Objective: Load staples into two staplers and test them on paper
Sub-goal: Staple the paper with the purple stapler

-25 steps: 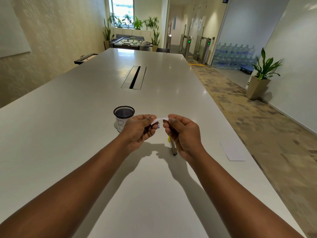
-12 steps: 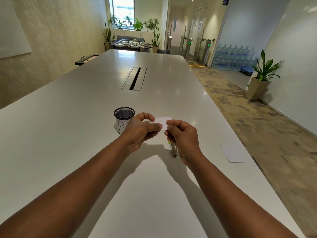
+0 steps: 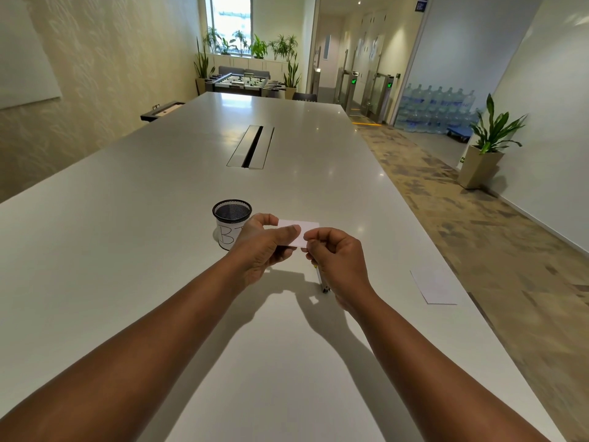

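Observation:
My left hand (image 3: 261, 247) and my right hand (image 3: 338, 260) both pinch a small white piece of paper (image 3: 301, 229), held flat just above the white table (image 3: 127, 250). The left thumb lies on its left part, the right thumb and finger grip its near right edge. Under my right hand a narrow stapler (image 3: 322, 280) with a yellow bit lies on the table, mostly hidden by the hand. A second stapler is not visible.
A black mesh cup (image 3: 231, 218) with a white label marked "B" stands just left of my left hand. A white paper sheet (image 3: 435, 287) lies near the table's right edge. A cable slot (image 3: 251, 146) runs down the table's middle, farther away.
The paper was edge-on and bent between my fingertips; now it lies flat and fully shows. Both hands stayed in nearly the same place.

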`<control>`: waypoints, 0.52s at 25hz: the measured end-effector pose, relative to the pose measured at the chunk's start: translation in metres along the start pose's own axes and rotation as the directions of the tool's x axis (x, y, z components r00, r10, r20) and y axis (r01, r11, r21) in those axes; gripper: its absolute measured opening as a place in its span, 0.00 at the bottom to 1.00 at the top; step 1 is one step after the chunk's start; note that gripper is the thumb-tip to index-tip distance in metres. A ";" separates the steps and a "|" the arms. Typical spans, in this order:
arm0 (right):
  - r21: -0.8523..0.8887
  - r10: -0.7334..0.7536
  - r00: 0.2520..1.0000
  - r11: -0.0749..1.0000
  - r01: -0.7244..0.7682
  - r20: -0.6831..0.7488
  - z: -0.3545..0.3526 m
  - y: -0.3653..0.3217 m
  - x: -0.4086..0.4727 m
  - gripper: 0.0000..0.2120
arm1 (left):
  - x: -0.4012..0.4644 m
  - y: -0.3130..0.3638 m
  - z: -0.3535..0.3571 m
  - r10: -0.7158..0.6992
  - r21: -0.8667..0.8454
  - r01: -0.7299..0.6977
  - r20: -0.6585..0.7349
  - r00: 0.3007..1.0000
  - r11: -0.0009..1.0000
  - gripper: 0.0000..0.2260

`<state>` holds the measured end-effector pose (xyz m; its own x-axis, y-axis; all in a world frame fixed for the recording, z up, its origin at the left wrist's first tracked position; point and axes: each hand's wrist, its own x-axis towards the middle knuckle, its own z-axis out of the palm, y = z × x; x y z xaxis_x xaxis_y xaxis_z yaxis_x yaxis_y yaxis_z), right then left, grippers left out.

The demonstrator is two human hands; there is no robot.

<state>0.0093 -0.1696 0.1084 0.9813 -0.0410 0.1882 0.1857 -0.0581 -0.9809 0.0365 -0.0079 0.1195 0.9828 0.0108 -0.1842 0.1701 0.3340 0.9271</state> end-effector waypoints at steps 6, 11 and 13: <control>-0.047 -0.009 1.000 0.999 0.008 -0.019 -0.003 0.000 0.000 0.09 | -0.003 0.002 0.000 0.005 0.114 -0.010 0.043 0.999 0.993 0.24; -0.055 -0.013 1.000 0.998 0.012 -0.018 -0.004 -0.001 0.000 0.16 | -0.001 0.004 0.000 0.019 0.147 -0.026 0.051 0.999 0.989 0.22; -0.078 -0.012 1.000 0.997 0.011 -0.021 -0.004 -0.002 0.001 0.20 | 0.001 0.002 0.000 0.023 0.138 -0.027 0.034 0.999 0.990 0.19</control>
<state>0.0093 -0.1735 0.1103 0.9776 -0.0611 0.2013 0.1916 -0.1367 -0.9719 0.0384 -0.0073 0.1216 0.9883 -0.0134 -0.1518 0.1514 0.1999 0.9680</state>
